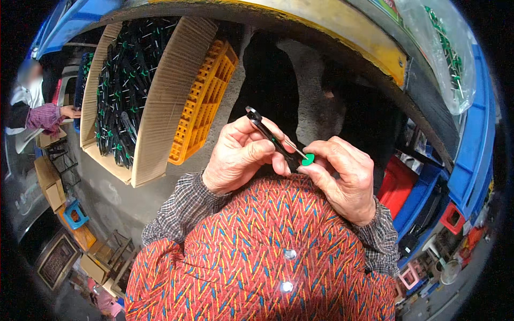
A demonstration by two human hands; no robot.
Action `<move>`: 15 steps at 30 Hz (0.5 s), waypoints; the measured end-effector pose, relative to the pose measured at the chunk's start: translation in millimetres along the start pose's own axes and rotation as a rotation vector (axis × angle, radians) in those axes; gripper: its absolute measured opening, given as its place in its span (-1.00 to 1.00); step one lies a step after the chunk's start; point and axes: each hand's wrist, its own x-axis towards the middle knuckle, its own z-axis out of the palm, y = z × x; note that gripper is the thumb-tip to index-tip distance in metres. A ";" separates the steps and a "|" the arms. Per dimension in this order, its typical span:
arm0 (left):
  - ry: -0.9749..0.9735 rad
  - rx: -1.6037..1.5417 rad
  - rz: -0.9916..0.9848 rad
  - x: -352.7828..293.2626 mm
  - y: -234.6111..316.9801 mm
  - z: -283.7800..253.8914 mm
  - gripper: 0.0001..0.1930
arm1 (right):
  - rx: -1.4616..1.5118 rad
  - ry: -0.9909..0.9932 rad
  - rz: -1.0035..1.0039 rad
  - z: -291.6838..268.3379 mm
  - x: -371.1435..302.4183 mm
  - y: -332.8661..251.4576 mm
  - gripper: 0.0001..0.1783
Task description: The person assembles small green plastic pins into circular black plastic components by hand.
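From the head view, we are looking down at a grey concrete floor (pixel 316 91) in a crowded workroom, with blue bins (pixel 471 155) curving along the right and a yellow-edged rim (pixel 342 27) arching overhead. One open cardboard box (pixel 160 101) is sitting at upper left, packed with black-and-green pieces too many to count, and one orange plastic crate (pixel 206 101) is leaning just beside it. A clear bag (pixel 444 53) of similar pieces is hanging at upper right. At the far left another person's hand (pixel 69 111) is reaching toward the box. Centre frame, the left hand (pixel 241 155) is pinching one slim black tool (pixel 270 136), tilted with a shiny metal tip pointing up-left, while the right hand (pixel 342 176) is gripping its green cap end (pixel 308 159); both hands are closing together on it above the red patterned shirt (pixel 262 251).
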 end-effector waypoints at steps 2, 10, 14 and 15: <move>-0.012 -0.032 -0.011 0.1 -1.2 -4.6 -0.77 | -0.013 0.002 -0.032 2.0 1.6 0.9 -0.72; 0.006 -0.078 -0.011 -1.7 -7.5 -14.0 -0.79 | -0.014 -0.017 -0.043 10.6 5.9 4.2 -0.72; 0.002 -0.093 -0.018 1.8 -8.1 -16.4 -0.78 | -0.042 -0.027 -0.043 10.8 6.5 5.6 -0.71; 0.002 -0.090 -0.012 1.5 -9.0 -17.7 -0.78 | -0.037 -0.028 -0.042 11.5 6.9 6.7 -0.71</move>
